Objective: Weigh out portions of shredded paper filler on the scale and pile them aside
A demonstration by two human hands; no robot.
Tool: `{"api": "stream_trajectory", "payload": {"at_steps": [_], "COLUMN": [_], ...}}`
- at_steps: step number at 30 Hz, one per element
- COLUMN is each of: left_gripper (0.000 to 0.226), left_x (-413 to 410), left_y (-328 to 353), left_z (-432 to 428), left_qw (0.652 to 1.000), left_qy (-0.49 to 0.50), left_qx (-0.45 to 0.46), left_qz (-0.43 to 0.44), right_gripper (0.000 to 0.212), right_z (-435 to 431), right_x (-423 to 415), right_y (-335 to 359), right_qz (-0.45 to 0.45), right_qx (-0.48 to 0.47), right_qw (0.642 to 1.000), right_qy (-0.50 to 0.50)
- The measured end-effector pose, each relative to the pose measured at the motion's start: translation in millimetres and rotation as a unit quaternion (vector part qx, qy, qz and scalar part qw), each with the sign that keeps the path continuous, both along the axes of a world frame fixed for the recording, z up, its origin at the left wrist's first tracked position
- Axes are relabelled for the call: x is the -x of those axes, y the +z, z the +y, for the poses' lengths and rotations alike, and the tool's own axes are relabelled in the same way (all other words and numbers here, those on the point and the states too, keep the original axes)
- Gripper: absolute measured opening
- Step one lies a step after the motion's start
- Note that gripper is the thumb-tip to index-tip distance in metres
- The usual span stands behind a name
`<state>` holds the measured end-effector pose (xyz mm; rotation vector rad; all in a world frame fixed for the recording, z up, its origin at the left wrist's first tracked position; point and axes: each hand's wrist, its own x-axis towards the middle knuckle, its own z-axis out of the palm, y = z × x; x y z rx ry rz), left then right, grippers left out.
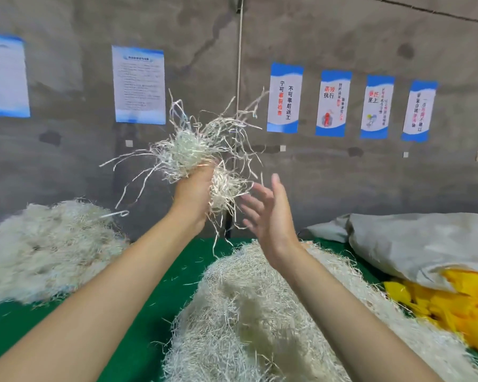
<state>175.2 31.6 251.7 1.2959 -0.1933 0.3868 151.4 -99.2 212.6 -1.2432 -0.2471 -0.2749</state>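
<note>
My left hand (193, 194) grips a white shredded-paper tuft (186, 150) at twelve o'clock, right hand (271, 213) splayed empty beside, perhaps sizing a portion.

Open gap between right hand (269, 219) fingers (260, 193) and the paper clump (193, 150) gripped in left hand (195, 194). Free air above fingertips, up to the wall (66, 166). Below fingers, centre heap (260, 312); leftward, bare green table (149, 279), then left heap (47, 244). Rightward and lower, grey sack (411, 244) barring the way.
</note>
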Motion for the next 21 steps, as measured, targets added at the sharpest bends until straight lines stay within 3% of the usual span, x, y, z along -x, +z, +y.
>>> {"api": "stream_trajectory", "payload": {"at_steps": [3,7,9,11,13,15,16,17,19,21], "left_gripper": [0.031,0.029,0.035,0.026,0.018,0.038,0.051,0.052,0.037,0.035], "left_x": [8.0,50.3,64.6,83.3,102.3,117.8,121.3,124.5,135.8,151.1], "left_y": [-25.1,-91.8,-118.6,-137.9,-160.8,-188.0,-201.5,-214.6,-230.9,-245.0], "left_z": [-11.0,-14.3,-0.1,14.6,30.8,47.4,54.4,59.4,62.4,61.3], "left_qw": [0.983,0.918,0.924,0.909,0.917,0.93,0.944,0.957,0.968,0.957], "left_qy": [0.079,0.198,0.09,-0.007,-0.097,-0.135,-0.109,-0.058,0.061,0.141], "left_qx": [-0.165,-0.343,-0.372,-0.417,-0.383,-0.34,-0.31,-0.282,-0.235,-0.237], "left_qz": [0.014,-0.033,-0.017,-0.015,-0.05,-0.036,-0.034,-0.028,-0.058,-0.085], "right_gripper": [0.077,0.041,0.037,0.047,0.071,0.076,0.067,0.044,0.012,0.019], "right_z": [33.5,51.8,46.5,36.7,24.6,8.6,1.0,-5.5,-11.4,-16.6], "right_x": [23.3,40.3,49.5,62.9,77.2,90.5,98.5,105.2,117.6,127.4], "right_y": [-7.9,-45.1,-70.9,-91.5,-108.5,-128.2,-137.4,-146.2,-159.3,-172.5], "right_qz": [-0.044,-0.03,-0.006,0.031,0.049,0.038,0.02,0.0,-0.024,-0.03], "right_qx": [0.037,0.119,0.146,0.147,0.19,0.299,0.346,0.38,0.422,0.435], "right_qw": [0.994,0.992,0.988,0.987,0.98,0.954,0.938,0.925,0.906,0.898], "right_qy": [0.09,0.026,0.049,0.053,0.019,-0.012,-0.008,0.003,-0.004,-0.058]}}
